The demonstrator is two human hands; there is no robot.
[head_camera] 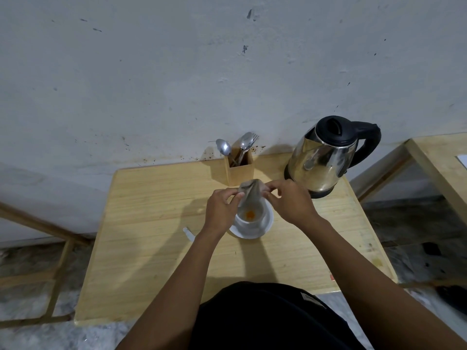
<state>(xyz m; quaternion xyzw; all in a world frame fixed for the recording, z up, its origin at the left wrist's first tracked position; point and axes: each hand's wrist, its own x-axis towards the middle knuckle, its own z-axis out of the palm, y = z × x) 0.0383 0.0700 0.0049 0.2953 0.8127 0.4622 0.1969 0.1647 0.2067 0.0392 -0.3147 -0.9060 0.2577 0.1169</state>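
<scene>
Sachet [250,195]: dull grey, unpatterned. Cup [259,215] and saucer [269,224]: white; orange patch [250,214] seen at cup bottom. Table [151,223]: pale yellow wood, fine grain lines. Kettle [319,162], at 2 o'clock from cup: mirrored silver body, black lid and handle. Cutlery box [241,173], at 12 o'clock: same pale wood. Wall [177,72]: grey-white, flecked with dark specks.

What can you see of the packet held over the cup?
The packet is a small greyish pouch, dull like foil or paper, creased and slightly blurred. It is tilted, its lower end pointing into the white cup, above orange powder at the bottom. The left hand pinches one side and the right hand pinches the opposite upper corner. Whether it touches the cup's rim cannot be told.
</scene>
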